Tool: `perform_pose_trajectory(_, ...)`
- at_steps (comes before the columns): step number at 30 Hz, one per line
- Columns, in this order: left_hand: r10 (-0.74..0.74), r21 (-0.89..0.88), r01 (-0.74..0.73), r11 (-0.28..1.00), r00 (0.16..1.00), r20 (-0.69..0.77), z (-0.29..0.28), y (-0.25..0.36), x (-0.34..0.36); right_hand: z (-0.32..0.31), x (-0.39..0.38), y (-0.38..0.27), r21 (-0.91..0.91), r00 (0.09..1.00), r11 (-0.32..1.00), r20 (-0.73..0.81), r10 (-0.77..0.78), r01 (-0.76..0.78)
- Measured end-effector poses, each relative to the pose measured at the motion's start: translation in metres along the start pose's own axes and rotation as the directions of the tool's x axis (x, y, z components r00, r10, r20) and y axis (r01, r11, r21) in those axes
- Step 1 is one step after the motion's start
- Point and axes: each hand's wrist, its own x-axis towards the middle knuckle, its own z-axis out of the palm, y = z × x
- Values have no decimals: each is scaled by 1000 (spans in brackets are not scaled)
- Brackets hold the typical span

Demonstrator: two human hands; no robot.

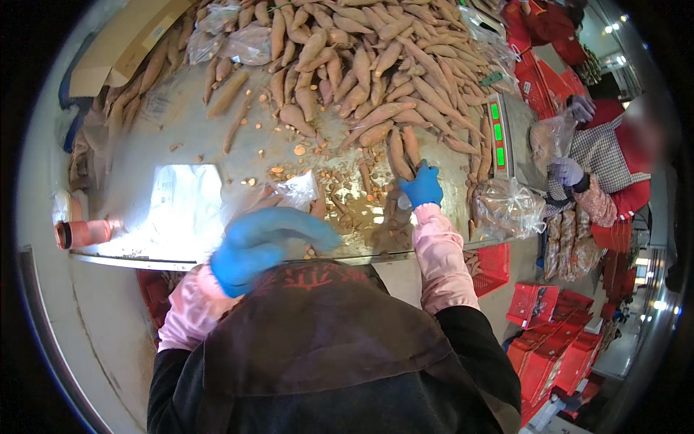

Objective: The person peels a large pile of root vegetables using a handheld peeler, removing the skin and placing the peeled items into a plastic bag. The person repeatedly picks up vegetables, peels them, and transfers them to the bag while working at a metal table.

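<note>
My right hand point(423, 186), in a blue glove, is at the near end of two sweet potatoes lying side by side. Its fingers close on the tip of the left sweet potato point(399, 155); the other sweet potato point(411, 145) lies against its fingertips. My left hand point(271, 242), also blue-gloved, hovers over the table's near edge in front of my dark apron. Its fingers stretch to the right, thumb apart, nothing visible in them; motion blurs it a little. Beyond it lies a crumpled clear plastic bag point(298, 189). Cut orange bits and peelings point(354, 195) litter the metal table point(246, 155).
A large heap of sweet potatoes point(376, 65) covers the far side. A cardboard box point(126, 47) stands far left, an orange-red container point(85, 233) near left. At right are a scale point(499, 137), a filled clear bag point(506, 206), a co-worker point(600, 152) handling plastic, and red crates point(553, 347).
</note>
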Motion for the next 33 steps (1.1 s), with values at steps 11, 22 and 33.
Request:
perform_pose_trajectory(11,-198,-393,179,902,980,-8,-6,-101,65,-17,16,10,175,938,969,328,111,-176)
perform_pose_trajectory(22,-262,-442,107,891,915,-307,3,-122,98,3,-107,-66,813,901,537,35,-433,227)
perform_pose_trajectory(33,189,689,213,693,868,-458,-8,-122,80,-77,-86,-62,627,749,462,-323,-578,627)
